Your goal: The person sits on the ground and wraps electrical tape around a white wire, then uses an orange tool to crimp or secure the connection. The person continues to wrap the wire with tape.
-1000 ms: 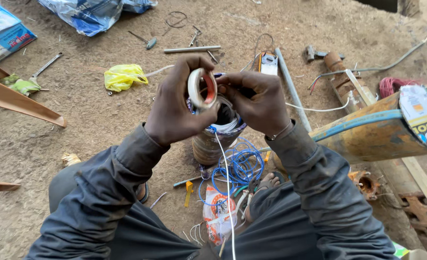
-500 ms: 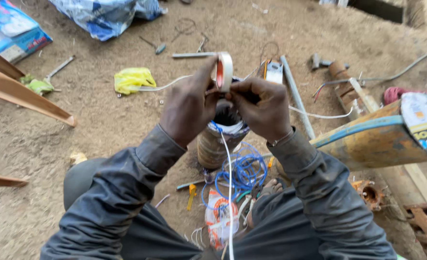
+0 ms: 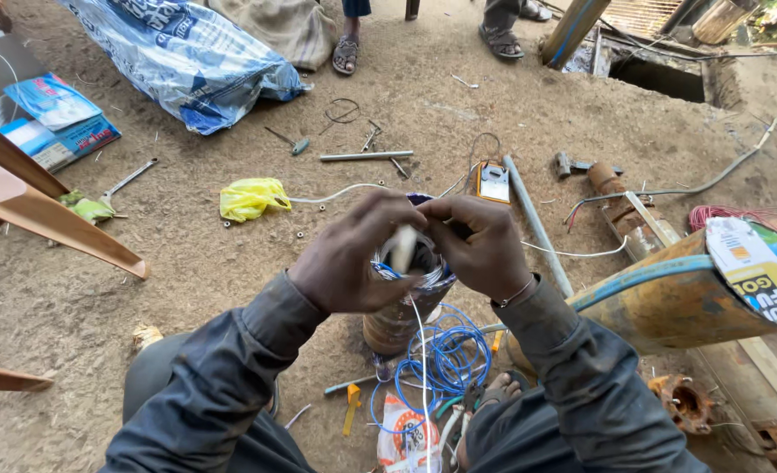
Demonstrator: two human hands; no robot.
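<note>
The fingers of the left hand (image 3: pixel 353 258) are pinched on a white tape roll (image 3: pixel 401 249), and those of the right hand (image 3: pixel 480 245) are closed together beside it, both just above the top of the rusty cylinder (image 3: pixel 397 320). Wrapping there seems under way, not finished: a white strand hangs down, blue wire (image 3: pixel 445 359) lies coiled at the cylinder's base. Both forearms reach forward, wrists bent inward.

- The left hand (image 3: pixel 353 256) sits at the centre of the frame, knuckles up, fingers curled in towards the right.
- The right hand (image 3: pixel 483 245) meets it from the right, fingers pinched.
- Both forearms, in dark sleeves, rise from the bottom edge and converge.
</note>
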